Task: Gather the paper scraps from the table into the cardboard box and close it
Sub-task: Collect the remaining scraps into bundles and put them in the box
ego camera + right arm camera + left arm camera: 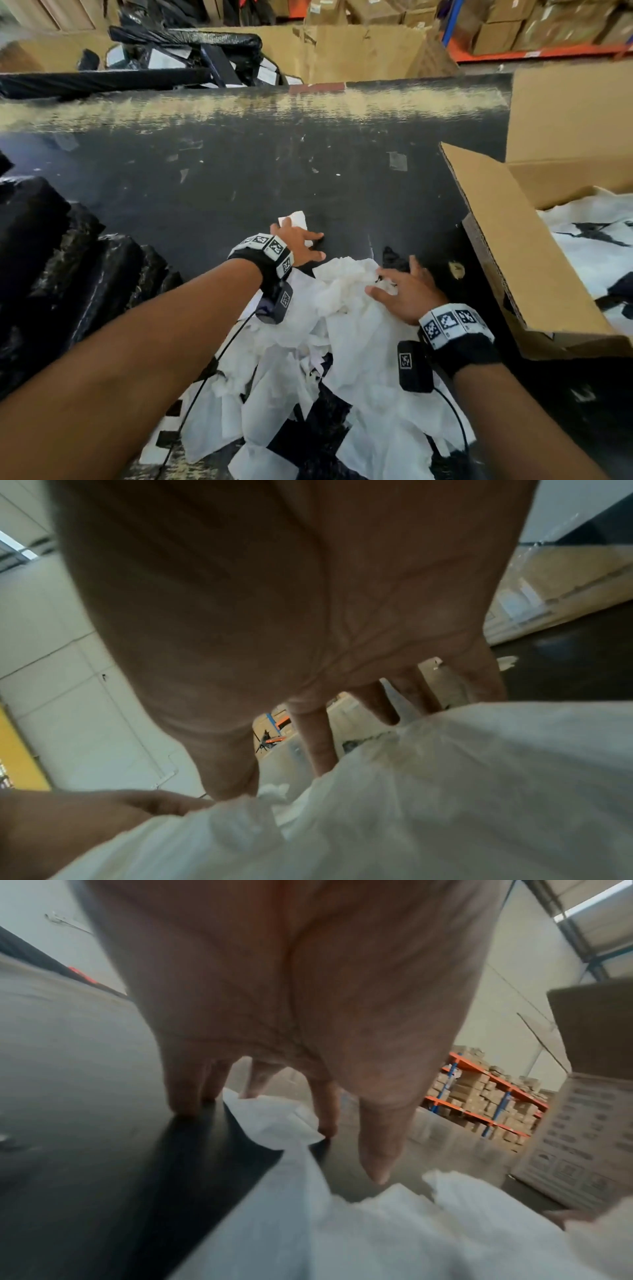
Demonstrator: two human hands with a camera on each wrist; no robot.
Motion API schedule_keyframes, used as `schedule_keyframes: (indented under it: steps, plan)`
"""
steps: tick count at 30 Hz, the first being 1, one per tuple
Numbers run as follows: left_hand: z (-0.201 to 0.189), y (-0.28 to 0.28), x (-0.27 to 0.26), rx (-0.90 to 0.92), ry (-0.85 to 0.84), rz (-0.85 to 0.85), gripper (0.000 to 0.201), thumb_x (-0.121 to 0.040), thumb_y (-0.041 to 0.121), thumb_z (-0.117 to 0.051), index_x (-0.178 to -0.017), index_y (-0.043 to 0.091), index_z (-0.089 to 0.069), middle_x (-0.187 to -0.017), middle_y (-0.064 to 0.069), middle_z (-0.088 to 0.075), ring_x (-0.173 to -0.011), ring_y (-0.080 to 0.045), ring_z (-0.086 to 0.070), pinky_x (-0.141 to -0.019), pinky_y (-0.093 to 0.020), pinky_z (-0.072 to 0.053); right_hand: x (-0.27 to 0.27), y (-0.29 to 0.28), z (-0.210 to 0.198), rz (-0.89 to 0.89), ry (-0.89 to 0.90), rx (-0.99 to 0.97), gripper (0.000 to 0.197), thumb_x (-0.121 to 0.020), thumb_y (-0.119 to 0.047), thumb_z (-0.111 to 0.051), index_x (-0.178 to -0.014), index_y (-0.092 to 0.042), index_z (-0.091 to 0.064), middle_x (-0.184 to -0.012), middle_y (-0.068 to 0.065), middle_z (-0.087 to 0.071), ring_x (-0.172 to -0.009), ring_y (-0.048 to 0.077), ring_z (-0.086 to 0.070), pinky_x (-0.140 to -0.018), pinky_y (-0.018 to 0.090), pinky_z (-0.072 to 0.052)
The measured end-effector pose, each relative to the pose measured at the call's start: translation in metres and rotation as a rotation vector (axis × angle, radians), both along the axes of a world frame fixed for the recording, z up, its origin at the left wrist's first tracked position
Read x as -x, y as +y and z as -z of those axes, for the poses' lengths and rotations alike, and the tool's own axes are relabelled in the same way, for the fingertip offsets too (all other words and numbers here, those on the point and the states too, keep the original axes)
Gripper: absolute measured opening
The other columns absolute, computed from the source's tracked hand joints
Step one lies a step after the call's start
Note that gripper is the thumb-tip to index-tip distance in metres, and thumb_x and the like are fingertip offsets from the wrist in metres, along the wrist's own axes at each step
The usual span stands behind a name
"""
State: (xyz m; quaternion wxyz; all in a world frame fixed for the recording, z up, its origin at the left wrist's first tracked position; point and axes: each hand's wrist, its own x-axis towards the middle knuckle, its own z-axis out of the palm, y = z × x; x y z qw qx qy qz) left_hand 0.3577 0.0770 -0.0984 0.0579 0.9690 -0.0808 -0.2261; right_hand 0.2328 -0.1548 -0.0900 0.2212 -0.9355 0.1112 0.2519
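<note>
A pile of white paper scraps [342, 342], some printed black, lies on the black table [239, 178] close to me. My right hand [394, 284] rests on the crumpled top of the pile [445, 791], fingers spread. To its left, my left hand [301, 243] reaches down with straight, spread fingers onto a small white scrap [294, 219] at the pile's far edge; its fingertips [185, 1110] touch the table around that scrap [274, 1123]. The open cardboard box [513, 246] stands at the right with paper [592, 253] inside and its flaps up.
Black-wrapped bundles [51, 257] crowd the table's left side. Small bits and a strip of tape [397, 161] dot the far table. Beyond it stands a big cardboard bin with black bags [205, 61]. Shelves of boxes [548, 31] are at the back right.
</note>
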Motion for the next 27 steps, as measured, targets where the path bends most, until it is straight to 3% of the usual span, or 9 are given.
schedule_keyframes:
  steps: [4,7,12,17,18,20,23,25,27]
  plan:
    - [0.009,-0.003,-0.005,0.003,-0.085,0.077,0.065,-0.093,0.050,-0.065,-0.151,0.027,-0.047,-0.153,-0.008,-0.039,-0.136,-0.039,-0.040,-0.111,-0.047,-0.042,-0.006,0.009,0.012,-0.143,-0.077,0.110,0.071,-0.085,-0.069,-0.054,-0.144,-0.029,-0.048,-0.163,-0.001,-0.023,-0.149,0.029,-0.019,-0.117,0.055,-0.029]
    - [0.002,0.006,-0.007,0.106,-0.138,0.021,0.056,-0.089,0.042,-0.071,-0.138,0.017,-0.060,-0.140,-0.007,-0.052,-0.127,-0.032,-0.054,-0.102,-0.041,-0.049,-0.007,0.014,0.010,-0.170,-0.186,0.063,0.070,-0.085,-0.060,-0.061,-0.141,-0.018,-0.052,-0.155,-0.003,-0.039,-0.141,0.023,-0.035,-0.114,0.047,-0.037]
    - [-0.063,0.027,0.016,0.404,-0.294,-0.017,0.037,-0.092,0.045,-0.069,-0.122,0.023,-0.072,-0.124,0.002,-0.068,-0.103,-0.019,-0.066,-0.090,-0.024,-0.044,0.007,0.012,-0.024,-0.194,-0.482,-0.096,0.062,-0.089,-0.052,-0.064,-0.140,-0.019,-0.054,-0.147,-0.005,-0.050,-0.137,0.015,-0.043,-0.114,0.040,-0.039]
    - [-0.084,0.053,0.104,0.642,-0.171,0.106,0.015,-0.091,0.035,-0.073,-0.104,0.038,-0.078,-0.103,0.015,-0.075,-0.082,-0.010,-0.069,-0.087,-0.040,-0.058,0.054,0.022,-0.045,-0.399,-0.589,-0.176,0.049,-0.085,-0.051,-0.069,-0.126,-0.025,-0.066,-0.140,-0.013,-0.057,-0.137,0.008,-0.043,-0.115,0.039,-0.037]
    - [-0.076,0.057,0.123,0.632,-0.104,0.152,0.016,-0.090,0.032,-0.075,-0.104,0.038,-0.078,-0.105,0.016,-0.075,-0.084,-0.004,-0.068,-0.089,-0.040,-0.058,0.064,0.026,-0.042,-0.450,-0.529,-0.174,0.048,-0.085,-0.053,-0.068,-0.126,-0.027,-0.065,-0.142,-0.015,-0.055,-0.141,0.007,-0.039,-0.116,0.039,-0.034]
    - [-0.062,0.062,0.159,0.616,-0.033,0.209,0.027,-0.086,0.039,-0.079,-0.113,0.039,-0.075,-0.117,0.020,-0.071,-0.107,0.003,-0.064,-0.103,-0.035,-0.051,0.081,0.031,-0.035,-0.523,-0.400,-0.165,0.044,-0.084,-0.054,-0.068,-0.123,-0.034,-0.062,-0.149,-0.018,-0.046,-0.146,0.006,-0.029,-0.118,0.040,-0.030]
    - [-0.052,0.083,0.190,0.655,-0.133,0.159,0.060,-0.077,0.055,-0.083,-0.131,0.045,-0.059,-0.140,0.017,-0.053,-0.134,-0.006,-0.047,-0.115,-0.039,-0.040,0.097,0.021,-0.038,-0.499,-0.401,-0.200,0.049,-0.077,-0.053,-0.074,-0.119,-0.040,-0.054,-0.154,-0.015,-0.033,-0.145,0.007,-0.028,-0.115,0.043,-0.034]
    - [-0.051,0.102,0.199,0.548,-0.119,0.098,0.093,-0.065,0.069,-0.084,-0.145,0.054,-0.040,-0.156,0.010,-0.032,-0.148,-0.016,-0.027,-0.120,-0.048,-0.032,0.104,0.007,-0.044,-0.461,-0.409,-0.161,0.078,-0.067,-0.060,-0.079,-0.133,-0.046,-0.041,-0.161,-0.014,-0.019,-0.150,0.011,-0.019,-0.118,0.047,-0.032]
    - [-0.048,0.115,0.205,0.403,-0.028,0.072,0.124,-0.049,0.083,-0.081,-0.151,0.064,-0.014,-0.167,0.007,-0.003,-0.156,-0.026,-0.002,-0.122,-0.059,-0.021,0.109,-0.009,-0.046,-0.467,-0.322,-0.059,0.117,-0.053,-0.070,-0.082,-0.147,-0.054,-0.015,-0.166,-0.013,0.004,-0.155,0.017,0.001,-0.122,0.050,-0.020]
